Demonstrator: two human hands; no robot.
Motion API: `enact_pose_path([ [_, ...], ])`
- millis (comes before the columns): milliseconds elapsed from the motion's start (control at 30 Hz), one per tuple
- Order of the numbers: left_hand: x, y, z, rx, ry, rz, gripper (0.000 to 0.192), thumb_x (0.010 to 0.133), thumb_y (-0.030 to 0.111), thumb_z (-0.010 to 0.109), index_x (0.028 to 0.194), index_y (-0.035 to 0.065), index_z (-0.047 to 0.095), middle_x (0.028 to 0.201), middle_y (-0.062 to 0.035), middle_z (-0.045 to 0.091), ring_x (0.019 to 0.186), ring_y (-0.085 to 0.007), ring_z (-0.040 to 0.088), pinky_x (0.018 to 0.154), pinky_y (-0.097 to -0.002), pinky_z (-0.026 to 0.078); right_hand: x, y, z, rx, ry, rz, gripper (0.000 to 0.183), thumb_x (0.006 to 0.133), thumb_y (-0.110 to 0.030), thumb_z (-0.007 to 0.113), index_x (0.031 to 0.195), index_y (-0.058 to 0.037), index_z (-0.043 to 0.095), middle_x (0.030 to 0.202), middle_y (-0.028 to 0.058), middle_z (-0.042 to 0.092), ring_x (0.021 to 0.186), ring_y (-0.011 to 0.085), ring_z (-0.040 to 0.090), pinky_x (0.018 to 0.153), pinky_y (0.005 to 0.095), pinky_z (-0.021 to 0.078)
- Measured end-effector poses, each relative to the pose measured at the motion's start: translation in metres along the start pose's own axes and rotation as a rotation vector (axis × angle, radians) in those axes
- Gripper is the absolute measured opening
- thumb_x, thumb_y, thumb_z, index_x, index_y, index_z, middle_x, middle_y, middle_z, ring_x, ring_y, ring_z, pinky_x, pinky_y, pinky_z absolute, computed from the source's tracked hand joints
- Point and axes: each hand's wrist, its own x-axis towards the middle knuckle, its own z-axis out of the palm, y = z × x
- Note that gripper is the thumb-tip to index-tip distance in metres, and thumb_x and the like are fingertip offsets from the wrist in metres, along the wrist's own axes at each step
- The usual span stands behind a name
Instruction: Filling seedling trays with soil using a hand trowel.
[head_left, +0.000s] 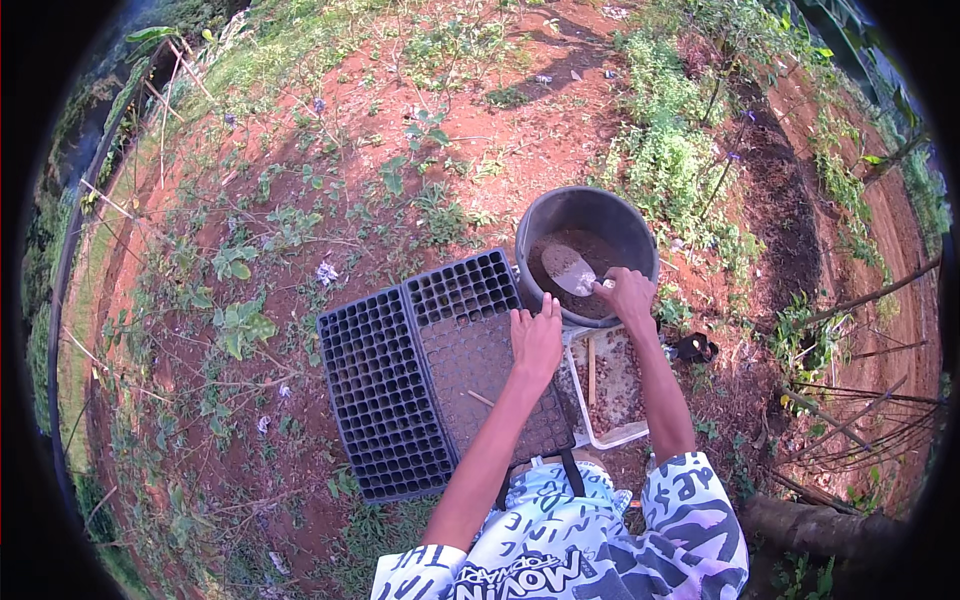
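My right hand (628, 298) is closed on the handle of a scoop (574, 276), whose blade carries soil inside a dark plastic bucket (526, 225). More brown soil (585, 244) lies in the bucket. My left hand (537, 336) is over the upper right part of a seedling tray (480, 375), beside the bucket, with fingers extended; whether it touches the tray I cannot tell. Soil fills most of that tray's cells, while those at its top look mostly unfilled. A thin stick (480, 398) lies on the filled part. A second black seedling tray (382, 390), with empty cells, stands alongside to the left.
A shallow white plastic tray (609, 436) with small reddish-brown pieces and a wooden strip (592, 371) sits below the bucket. A small black object (697, 347) lies to its right. Low plants (241, 326) grow on red soil at left; a log (817, 521) lies at lower right.
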Motion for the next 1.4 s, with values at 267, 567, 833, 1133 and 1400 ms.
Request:
enact_pose_path([
  [267, 0.000, 0.002, 0.002, 0.000, -0.028, -0.013, 0.058, 0.077, 0.003, 0.060, 0.135, 0.0030, 0.053, 0.142, -0.0120, 0.051, 0.094, -0.0342, 0.064, 0.086, -0.0434, 0.041, -0.001, 0.020, -0.007, 0.002, 0.033, -0.004, 0.040, 0.068, -0.046, 0.077, 0.089, -0.0115, 0.077, 0.072, 0.0166, 0.070, 0.073, 0.0318, 0.069, 0.070, 0.0421, 0.0520],
  [567, -0.023, -0.036, 0.003, -0.387, 0.075, 0.111, 0.054, 0.080, 0.003, 0.056, 0.134, 0.0050, 0.055, 0.144, -0.0131, 0.049, 0.110, -0.0294, 0.057, 0.095, -0.0423, 0.041, -0.028, -0.034, -0.098, -0.021, -0.021, 0.023, 0.036, 0.072, -0.043, 0.076, 0.086, -0.0093, 0.076, 0.070, 0.0148, 0.069, 0.070, 0.0300, 0.068, 0.068, 0.0407, 0.0498],
  [833, -0.055, -0.119, 0.024, -1.322, 0.069, -0.347, 0.042, 0.091, -0.001, 0.046, 0.130, 0.0050, 0.059, 0.124, -0.0061, 0.063, 0.096, -0.0147, 0.062, 0.082, -0.0281, 0.047, -0.059, -0.102, -0.108, 0.022, -0.098, -0.167, 0.038, 0.075, -0.044, 0.075, 0.092, -0.0100, 0.075, 0.064, 0.0158, 0.067, 0.066, 0.0317, 0.068, 0.068, 0.0423, 0.0491],
  [1133, -0.076, -0.183, 0.042, -1.284, 0.116, -0.555, 0.045, 0.089, -0.004, 0.041, 0.129, 0.0018, 0.059, 0.119, -0.0111, 0.065, 0.097, -0.0137, 0.064, 0.081, -0.0271, 0.048, -0.089, -0.150, -0.031, 0.017, -0.249, -0.310, 0.037, 0.076, -0.041, 0.075, 0.088, -0.0063, 0.072, 0.065, 0.0167, 0.066, 0.065, 0.0330, 0.067, 0.067, 0.0451, 0.0485],
  [1400, -0.075, -0.203, 0.071, -1.011, 0.023, -0.562, 0.037, 0.087, -0.002, 0.045, 0.119, -0.0014, 0.064, 0.112, -0.0178, 0.069, 0.104, -0.0231, 0.067, 0.092, -0.0318, 0.049, -0.101, -0.151, 0.040, 0.002, -0.364, -0.238, 0.041, 0.076, -0.042, 0.074, 0.081, -0.0025, 0.068, 0.065, 0.0174, 0.067, 0.063, 0.0334, 0.068, 0.069, 0.0473, 0.0510],
])
